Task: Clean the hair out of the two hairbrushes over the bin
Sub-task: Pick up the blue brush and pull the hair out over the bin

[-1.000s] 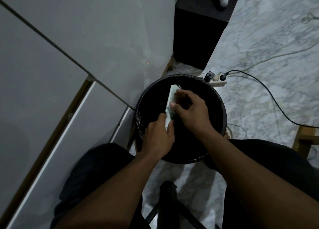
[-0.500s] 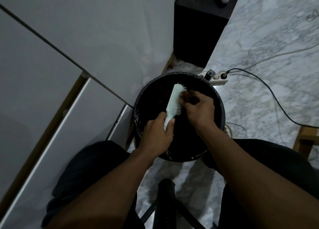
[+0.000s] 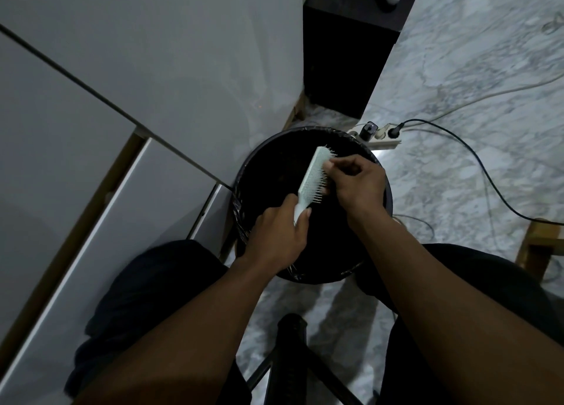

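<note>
A pale mint hairbrush [image 3: 312, 175] is held over the round black bin [image 3: 262, 151], bristles facing right. My left hand [image 3: 279, 233] grips its handle from below. My right hand [image 3: 357, 182] is at the bristles, fingertips pinched against them near the brush's upper half. Whether hair is between those fingers is too dark to tell. Only one brush is in view. The bin has a dark liner and its inside is black.
White cabinet doors [image 3: 122, 99] stand at the left, close to the bin. A dark cabinet [image 3: 345, 53] is behind. A power strip [image 3: 381, 136] with plugged cables lies on the marble floor right of the bin. A black stool leg [image 3: 290, 359] is between my knees.
My right hand slid from the brush's lower bristles outward, then back onto the upper bristles. The brush tilted slightly, its head leaning more to the right.
</note>
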The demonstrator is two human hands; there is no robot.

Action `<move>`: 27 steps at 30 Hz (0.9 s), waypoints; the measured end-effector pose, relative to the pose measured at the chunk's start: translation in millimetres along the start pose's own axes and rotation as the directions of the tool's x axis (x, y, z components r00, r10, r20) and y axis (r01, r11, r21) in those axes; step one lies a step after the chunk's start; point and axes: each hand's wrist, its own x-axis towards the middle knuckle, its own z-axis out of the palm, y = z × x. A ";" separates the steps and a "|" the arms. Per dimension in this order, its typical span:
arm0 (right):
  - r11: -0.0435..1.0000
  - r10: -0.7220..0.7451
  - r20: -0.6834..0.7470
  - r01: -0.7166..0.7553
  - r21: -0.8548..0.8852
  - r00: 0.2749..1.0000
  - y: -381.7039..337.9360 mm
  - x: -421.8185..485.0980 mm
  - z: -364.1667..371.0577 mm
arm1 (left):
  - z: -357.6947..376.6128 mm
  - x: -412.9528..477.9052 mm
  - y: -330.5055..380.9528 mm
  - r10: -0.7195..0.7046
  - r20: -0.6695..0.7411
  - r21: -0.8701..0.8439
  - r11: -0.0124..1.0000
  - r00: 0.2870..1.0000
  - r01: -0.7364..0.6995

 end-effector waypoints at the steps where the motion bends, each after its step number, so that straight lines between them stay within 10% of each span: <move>1: 0.987 0.098 -0.009 -0.096 0.126 0.995 -2.9 0.9 -2.2 | -0.4 2.0 0.0 -0.004 -0.006 -0.009 1.000 1.000 0.004; 6: 0.714 0.401 0.021 -0.327 0.619 0.916 -18.0 5.7 -16.2 | 1.8 6.0 -1.9 -0.204 -0.011 -0.137 0.970 0.979 0.201; 11: 0.953 0.293 0.128 -0.300 0.037 0.948 1.7 3.8 -15.4 | -4.5 11.8 -6.6 -0.316 -0.125 -0.156 0.943 0.941 0.296; 15: 0.941 0.274 0.168 -0.228 -0.249 0.947 4.1 1.2 -6.4 | -0.7 6.0 -9.7 -0.293 -0.044 -0.115 0.951 0.955 0.286; 20: 0.968 0.250 0.310 -0.247 -0.050 0.917 0.6 -0.5 0.5 | -1.7 3.8 -2.1 -0.202 0.034 -0.235 0.950 0.979 0.204; 27: 0.976 0.126 0.153 -0.150 0.155 0.980 5.5 -2.2 1.2 | -8.1 4.1 6.5 -0.207 0.144 -0.502 0.827 0.968 0.251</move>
